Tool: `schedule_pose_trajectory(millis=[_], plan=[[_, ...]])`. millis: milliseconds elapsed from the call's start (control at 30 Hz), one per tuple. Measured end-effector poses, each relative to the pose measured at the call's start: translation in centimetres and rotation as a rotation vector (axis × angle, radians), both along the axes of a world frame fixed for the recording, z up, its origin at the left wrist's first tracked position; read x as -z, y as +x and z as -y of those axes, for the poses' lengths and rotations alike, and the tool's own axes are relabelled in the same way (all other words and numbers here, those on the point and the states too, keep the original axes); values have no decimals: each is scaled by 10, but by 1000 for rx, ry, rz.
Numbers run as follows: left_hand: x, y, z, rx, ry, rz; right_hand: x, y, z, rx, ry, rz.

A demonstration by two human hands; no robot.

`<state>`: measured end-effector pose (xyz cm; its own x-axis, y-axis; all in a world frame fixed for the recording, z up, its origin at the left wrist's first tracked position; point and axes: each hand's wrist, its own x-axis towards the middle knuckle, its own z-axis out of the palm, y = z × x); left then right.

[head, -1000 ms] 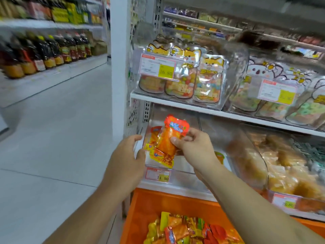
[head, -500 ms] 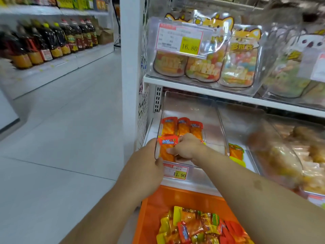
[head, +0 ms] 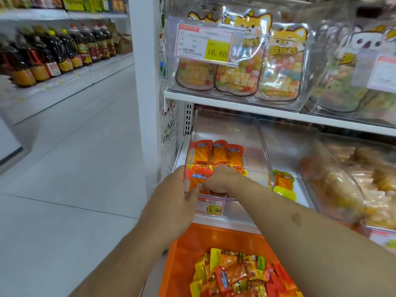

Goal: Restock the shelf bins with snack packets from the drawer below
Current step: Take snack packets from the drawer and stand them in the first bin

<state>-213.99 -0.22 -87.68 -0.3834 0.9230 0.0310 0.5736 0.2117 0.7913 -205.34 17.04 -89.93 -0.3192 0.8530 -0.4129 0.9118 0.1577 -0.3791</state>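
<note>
A clear plastic shelf bin [head: 227, 125] sits on the lower shelf with three orange snack packets [head: 218, 154] lined up inside. My right hand [head: 222, 179] reaches into the bin's front and holds an orange packet with a red top [head: 198, 174] against the front row. My left hand [head: 177, 198] grips the bin's front left corner. Below, the orange drawer [head: 216, 236] stands open with several mixed orange, yellow and green packets [head: 240, 273].
A neighbouring clear bin [head: 285, 133] to the right holds a green-topped packet [head: 284, 181]. Bagged pastries [head: 347, 185] fill the bins further right. Candy pouches [head: 235, 67] stand on the shelf above. Oil bottles [head: 60, 52] line the far aisle shelf across the open floor on the left.
My right hand has carried the orange packet from in front of the shelf down into the bin. My left hand moved from the packet to the bin's corner.
</note>
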Motion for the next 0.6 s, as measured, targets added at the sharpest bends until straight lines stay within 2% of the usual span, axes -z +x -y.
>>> schedule_pose_trajectory(millis=[267, 467, 600], plan=[[-1, -1, 2, -30, -16, -12, -7, 16, 6, 22, 104, -103], [-13, 6, 17, -73, -31, -136, -45, 48, 40, -47, 164, -374], [-25, 22, 36, -170, 16, -272, -74, 88, 80, -163, 88, -531]])
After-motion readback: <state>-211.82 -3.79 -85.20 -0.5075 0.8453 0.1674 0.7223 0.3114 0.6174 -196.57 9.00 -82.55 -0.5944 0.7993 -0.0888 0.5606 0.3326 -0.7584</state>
